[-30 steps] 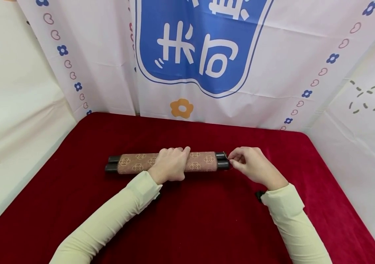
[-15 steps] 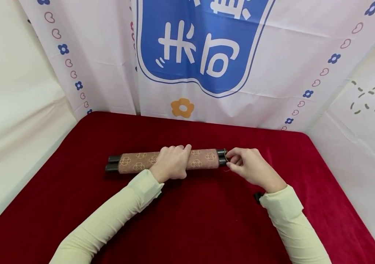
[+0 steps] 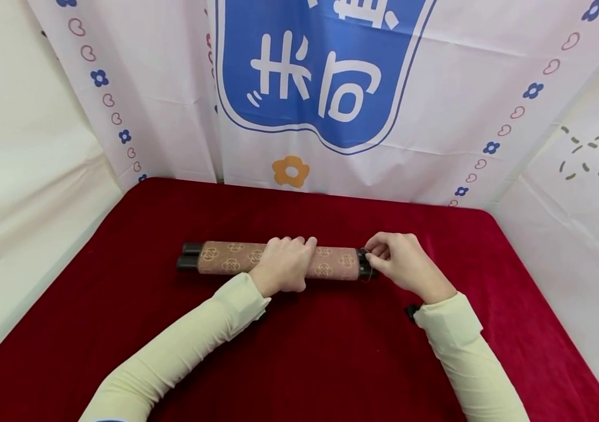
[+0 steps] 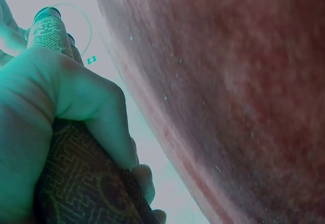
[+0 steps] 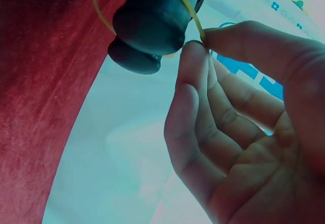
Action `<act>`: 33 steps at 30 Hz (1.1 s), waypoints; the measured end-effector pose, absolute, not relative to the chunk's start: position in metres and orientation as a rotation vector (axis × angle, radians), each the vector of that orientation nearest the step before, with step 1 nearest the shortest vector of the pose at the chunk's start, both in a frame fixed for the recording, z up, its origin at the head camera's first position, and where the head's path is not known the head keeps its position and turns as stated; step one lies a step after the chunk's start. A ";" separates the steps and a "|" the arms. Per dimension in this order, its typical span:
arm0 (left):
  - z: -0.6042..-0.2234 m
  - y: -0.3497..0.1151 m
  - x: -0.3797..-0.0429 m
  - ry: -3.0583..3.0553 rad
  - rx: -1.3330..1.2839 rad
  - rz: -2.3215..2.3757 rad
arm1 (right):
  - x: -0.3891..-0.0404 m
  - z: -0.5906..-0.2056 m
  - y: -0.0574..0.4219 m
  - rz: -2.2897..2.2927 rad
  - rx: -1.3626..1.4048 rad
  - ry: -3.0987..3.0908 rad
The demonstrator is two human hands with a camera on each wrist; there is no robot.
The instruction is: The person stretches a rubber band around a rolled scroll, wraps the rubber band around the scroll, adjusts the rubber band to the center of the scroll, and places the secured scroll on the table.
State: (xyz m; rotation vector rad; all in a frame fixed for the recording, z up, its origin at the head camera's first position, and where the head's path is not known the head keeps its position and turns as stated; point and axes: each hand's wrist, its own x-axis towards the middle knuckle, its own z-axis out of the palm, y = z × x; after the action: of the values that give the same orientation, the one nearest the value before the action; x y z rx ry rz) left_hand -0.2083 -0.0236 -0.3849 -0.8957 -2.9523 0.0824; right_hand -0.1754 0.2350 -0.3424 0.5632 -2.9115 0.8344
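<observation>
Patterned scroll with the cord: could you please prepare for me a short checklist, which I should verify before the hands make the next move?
1. Left hand steadies the patterned scroll: ok, it grips it around the middle.
2. Right hand has the yellow cord: ok, pinched between thumb and fingertip.
3. Dark rods lie side by side: ok, both show at the scroll's left end.
4. Cord clear of the rods: not ok, in the right wrist view it crosses one near its end.
5. Cord looped round both rods: cannot tell, its far side is hidden.
6. Scroll's right end resting on the red cloth: cannot tell.
</observation>
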 end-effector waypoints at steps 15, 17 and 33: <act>-0.387 -0.008 -0.188 -2.859 -0.998 0.184 | -0.177 -0.350 0.232 0.848 0.623 -2.889; -0.387 -0.006 -0.187 -2.850 -1.003 0.188 | -0.177 -0.350 0.230 0.845 0.646 -2.895; -0.379 -0.014 -0.206 -2.957 -0.885 0.076 | -0.168 -0.345 0.220 0.835 0.775 -2.829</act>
State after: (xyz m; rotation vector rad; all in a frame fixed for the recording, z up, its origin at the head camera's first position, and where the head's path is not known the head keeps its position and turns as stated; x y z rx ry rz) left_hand -0.2062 -0.0142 -0.3790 -0.8855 -2.9571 0.0764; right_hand -0.1683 0.2196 -0.3445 0.7748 -2.8295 0.8349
